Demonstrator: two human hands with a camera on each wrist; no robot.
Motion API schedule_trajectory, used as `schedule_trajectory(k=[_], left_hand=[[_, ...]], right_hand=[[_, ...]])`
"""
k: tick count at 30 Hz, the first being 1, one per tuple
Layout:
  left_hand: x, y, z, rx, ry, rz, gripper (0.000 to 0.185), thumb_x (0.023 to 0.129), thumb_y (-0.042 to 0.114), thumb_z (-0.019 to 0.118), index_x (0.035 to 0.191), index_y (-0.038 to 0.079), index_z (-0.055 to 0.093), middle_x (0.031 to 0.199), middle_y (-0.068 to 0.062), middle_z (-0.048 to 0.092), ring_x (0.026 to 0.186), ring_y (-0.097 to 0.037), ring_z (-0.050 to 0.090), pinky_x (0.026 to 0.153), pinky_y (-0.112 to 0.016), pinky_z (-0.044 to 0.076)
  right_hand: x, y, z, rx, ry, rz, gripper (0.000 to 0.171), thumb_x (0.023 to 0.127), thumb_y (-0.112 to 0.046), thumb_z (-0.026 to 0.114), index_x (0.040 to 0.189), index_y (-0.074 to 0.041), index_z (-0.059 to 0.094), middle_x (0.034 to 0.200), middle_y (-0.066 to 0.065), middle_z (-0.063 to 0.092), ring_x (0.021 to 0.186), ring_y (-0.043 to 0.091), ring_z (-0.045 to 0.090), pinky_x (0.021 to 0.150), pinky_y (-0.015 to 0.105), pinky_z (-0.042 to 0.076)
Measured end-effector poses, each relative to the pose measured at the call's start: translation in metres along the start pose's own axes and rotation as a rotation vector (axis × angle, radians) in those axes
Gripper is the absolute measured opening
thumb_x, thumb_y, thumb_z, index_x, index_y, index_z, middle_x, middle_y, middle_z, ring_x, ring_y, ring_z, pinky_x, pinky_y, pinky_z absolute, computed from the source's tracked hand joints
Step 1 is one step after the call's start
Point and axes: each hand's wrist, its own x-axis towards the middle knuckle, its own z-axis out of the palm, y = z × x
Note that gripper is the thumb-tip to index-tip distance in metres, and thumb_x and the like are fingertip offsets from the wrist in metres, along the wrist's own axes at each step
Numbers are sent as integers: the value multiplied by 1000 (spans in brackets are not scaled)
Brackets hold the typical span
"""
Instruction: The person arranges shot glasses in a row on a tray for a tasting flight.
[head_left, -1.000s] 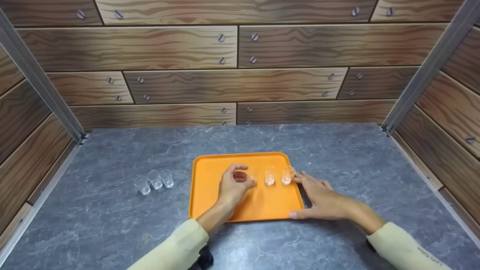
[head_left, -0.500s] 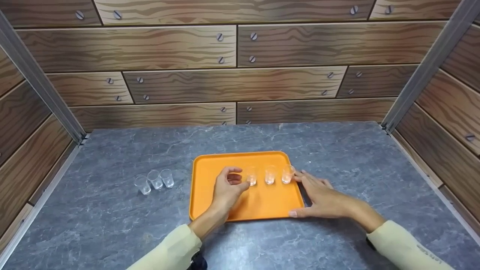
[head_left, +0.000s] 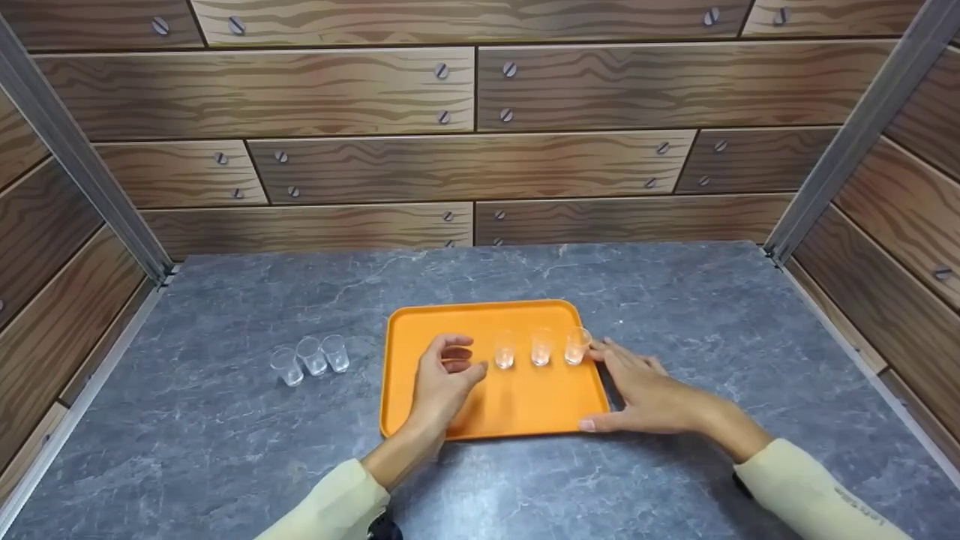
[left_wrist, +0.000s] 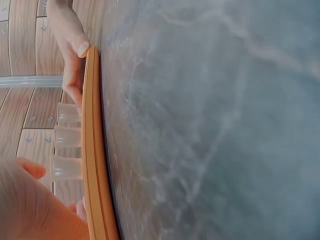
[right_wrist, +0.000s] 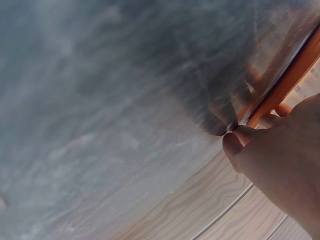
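An orange tray lies on the grey marbled table. Three small clear cups stand upright in a row on its right half: a left cup, a middle cup and a right cup. My left hand hovers over the tray just left of that row, thumb and fingers apart, holding nothing. In the left wrist view a gap shows between its fingers and the nearest cup. My right hand rests along the tray's right edge, thumb at the near corner and fingertips beside the right cup.
On the table left of the tray, three more clear cups stand close together. Wood-patterned panels close off the back and sides, with metal corner posts between them. The table extends around the tray.
My left hand has let go of the left cup in the row and drawn back to the left, fingers spread. That cup stays standing on the tray. The right hand has kept its place.
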Motion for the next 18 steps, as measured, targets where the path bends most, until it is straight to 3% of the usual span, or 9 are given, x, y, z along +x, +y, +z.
schedule_trajectory(k=[18], left_hand=[[-6, 3, -32, -44, 33, 87, 39, 83, 2, 77, 118, -5, 61, 116, -22, 63, 97, -27, 62, 88, -29, 54]], right_hand=[[-1, 0, 0, 8, 0, -2, 104, 82, -77, 67, 159, -18, 28, 172, 7, 12, 157, 39, 11, 114, 79, 11]])
